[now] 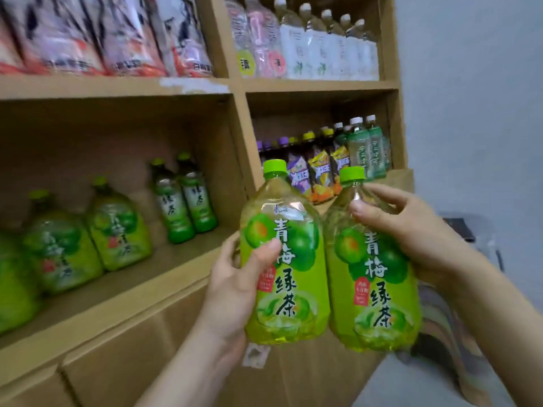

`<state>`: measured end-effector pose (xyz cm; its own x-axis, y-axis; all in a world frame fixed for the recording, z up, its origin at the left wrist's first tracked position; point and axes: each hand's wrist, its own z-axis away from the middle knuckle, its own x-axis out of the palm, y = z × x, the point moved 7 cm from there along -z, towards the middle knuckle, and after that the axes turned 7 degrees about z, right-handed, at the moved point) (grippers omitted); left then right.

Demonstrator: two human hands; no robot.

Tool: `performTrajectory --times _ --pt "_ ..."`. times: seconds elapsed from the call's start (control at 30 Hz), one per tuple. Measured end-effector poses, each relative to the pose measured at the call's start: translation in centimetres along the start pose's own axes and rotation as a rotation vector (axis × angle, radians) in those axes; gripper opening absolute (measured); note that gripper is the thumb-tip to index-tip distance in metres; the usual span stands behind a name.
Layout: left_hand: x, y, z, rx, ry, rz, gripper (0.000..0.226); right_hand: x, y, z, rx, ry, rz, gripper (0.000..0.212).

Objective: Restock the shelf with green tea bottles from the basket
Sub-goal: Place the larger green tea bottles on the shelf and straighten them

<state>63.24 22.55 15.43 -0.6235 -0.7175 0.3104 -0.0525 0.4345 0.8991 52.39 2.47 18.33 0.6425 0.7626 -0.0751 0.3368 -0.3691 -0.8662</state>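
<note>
My left hand [235,286] grips one large green tea bottle [296,289] around its middle, thumb across the label. My right hand [411,230] holds a second green tea bottle [373,295] near its shoulder. Both bottles have green caps, stand upright and touch side by side in front of the cardboard shelf [117,295]. On that shelf's left compartment stand matching green tea bottles [117,230] and two slimmer green bottles [185,201]. The basket is out of view.
Purple and yellow drink bottles [317,171] and pale green ones [367,151] fill the right compartment. Above are clear bottles [323,45] and packaged goods [102,33]. A grey wall [470,98] lies right; cardboard boxes [132,362] sit below the shelf.
</note>
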Motion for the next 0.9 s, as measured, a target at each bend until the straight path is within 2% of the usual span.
performTrajectory --times 0.2,0.27,0.33,0.43,0.6,0.67,0.77,0.83,0.9 --pt "-8.8 7.8 -2.3 0.194 0.237 -0.164 0.076 8.6 -2.9 -3.8 -0.087 -0.003 -0.180 0.074" --pt "-11.7 9.6 -3.2 0.222 0.310 -0.196 0.072 11.0 -4.1 -5.1 -0.119 -0.007 -0.225 0.064" --pt "-14.7 10.3 -4.0 0.204 0.357 -0.226 0.073 13.3 -5.0 -6.4 -0.142 -0.005 -0.240 0.068" --pt "-18.5 10.4 -4.7 0.166 0.412 -0.280 0.089 16.7 -5.9 -8.1 -0.181 -0.017 -0.196 0.085" --pt "-22.5 10.1 -5.9 0.128 0.426 -0.236 0.087 22.2 -6.2 -9.4 -0.262 -0.105 -0.032 0.084" --pt "-23.1 10.0 -5.9 0.113 0.414 -0.246 0.087 24.2 -5.6 -9.6 -0.264 -0.148 -0.047 0.083" --pt "-23.5 9.8 -5.7 0.100 0.400 -0.397 0.081 26.4 -4.5 -10.1 -0.288 -0.194 -0.056 0.073" --pt "-23.7 10.3 -5.2 0.138 0.448 -0.576 0.089 27.0 -3.8 -10.8 -0.296 -0.206 -0.074 0.061" --pt "-22.9 11.2 -4.6 0.194 0.493 -0.819 0.101 27.2 -3.4 -11.3 -0.313 -0.203 -0.087 0.061"
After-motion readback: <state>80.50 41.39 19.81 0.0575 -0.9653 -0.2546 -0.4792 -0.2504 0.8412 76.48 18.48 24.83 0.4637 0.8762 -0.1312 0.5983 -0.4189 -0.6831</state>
